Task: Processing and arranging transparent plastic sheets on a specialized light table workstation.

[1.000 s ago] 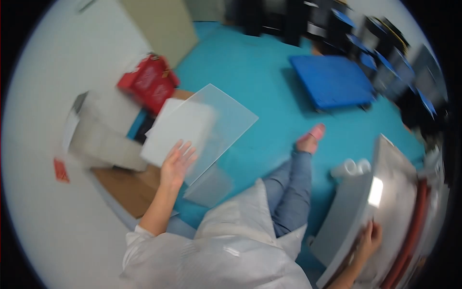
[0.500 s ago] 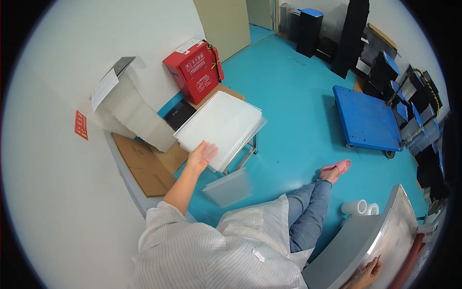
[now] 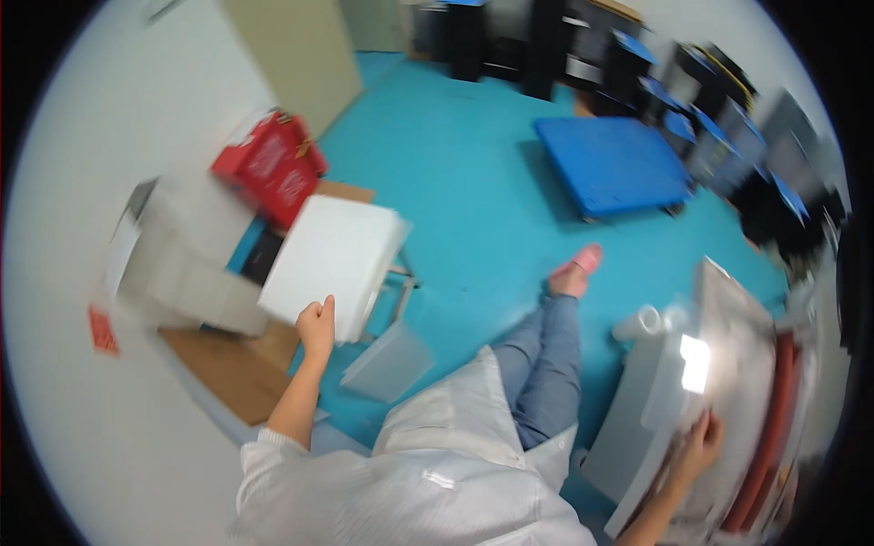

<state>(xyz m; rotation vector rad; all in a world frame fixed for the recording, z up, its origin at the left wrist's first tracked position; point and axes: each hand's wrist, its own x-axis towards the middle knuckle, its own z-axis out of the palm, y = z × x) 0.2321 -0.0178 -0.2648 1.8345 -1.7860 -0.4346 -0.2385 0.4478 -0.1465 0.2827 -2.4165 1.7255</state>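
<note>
A stack of white, flat sheets (image 3: 335, 250) rests on a stand at the left. My left hand (image 3: 317, 329) is at its near edge, fingers curled closed with the thumb up; blur hides what they may hold. Over at the lower right, my right hand (image 3: 703, 444) is above the pale top of a machine (image 3: 733, 364) with a long red roller (image 3: 774, 414). Its fingers are pinched together, and whatever is between them is too small to make out. A bright reflection shows on the machine's top, beyond that hand.
Translucent sheets (image 3: 390, 362) lean low beside the stand. Flat cardboard (image 3: 223, 364) and a red box (image 3: 271, 168) are along the left wall. White rolls (image 3: 642, 323) stand behind the machine. A blue platform cart (image 3: 614, 164) and several black stacks (image 3: 544, 45) are farther off.
The view has swung right, bringing more of the machine into sight. My left hand's fingers have curled in at the stack's near edge. My right hand remains over the machine, still pinched.
</note>
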